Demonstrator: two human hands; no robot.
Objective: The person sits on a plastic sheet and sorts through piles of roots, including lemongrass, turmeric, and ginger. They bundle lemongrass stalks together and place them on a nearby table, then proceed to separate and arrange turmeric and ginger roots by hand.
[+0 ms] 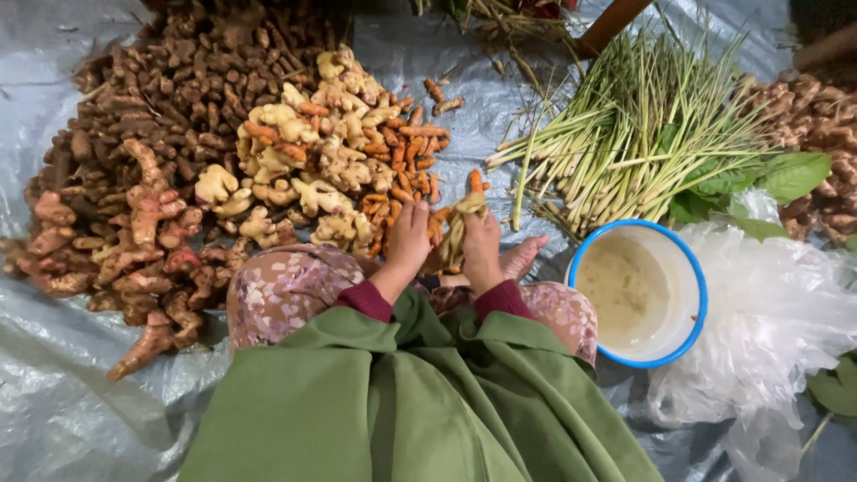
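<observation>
Soft even light, sharp centre, dim corners, glare on the plastic sheet (pixel 54 116).

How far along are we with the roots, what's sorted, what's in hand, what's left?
Separate heaps already lie on the grey sheet: dark roots, pale ginger, orange turmeric, reddish roots. In hand: the left hand and right hand grip a pale root piece. Lemongrass and the white bowl are untouched.

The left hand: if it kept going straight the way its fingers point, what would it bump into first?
Probably the small orange roots. The left hand points up and away from the person, and those orange roots lie just past its fingertips, with the pale knobbly ginger beside them. Depth is hard to judge from above.
</observation>
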